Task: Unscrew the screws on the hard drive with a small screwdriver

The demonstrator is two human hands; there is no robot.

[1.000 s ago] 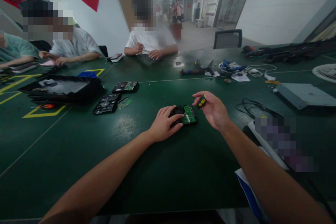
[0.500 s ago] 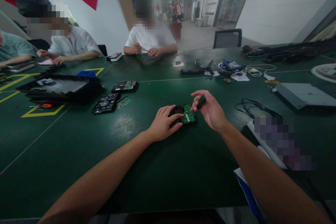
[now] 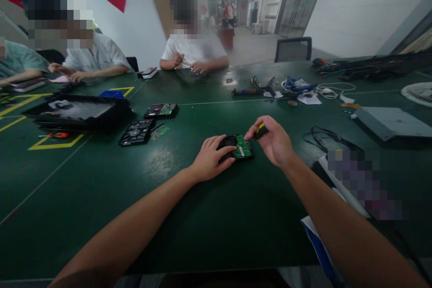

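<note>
A hard drive [image 3: 243,148] lies on the green table in front of me, its green circuit board facing up. My left hand [image 3: 211,159] grips its left part, fingers across the top and thumb along the near side, holding it against the table. In my right hand [image 3: 276,144] is a screwdriver [image 3: 260,132] with a dark and yellow handle, pinched in closed fingers. Its shaft slants down to the right part of the circuit board; the exact contact point of the tip is too small to make out.
Left of the drive lie a second hard drive [image 3: 161,110], a black drive body [image 3: 136,132] and a loose circuit board [image 3: 159,131]. A black tray [image 3: 77,114] stands farther left. A grey metal box [image 3: 393,122] and cables [image 3: 319,137] are at right. Co-workers sit opposite.
My right fingers have closed in around the screwdriver, and its handle has turned so that a yellow stripe shows. My left hand and the hard drive stay in place.
</note>
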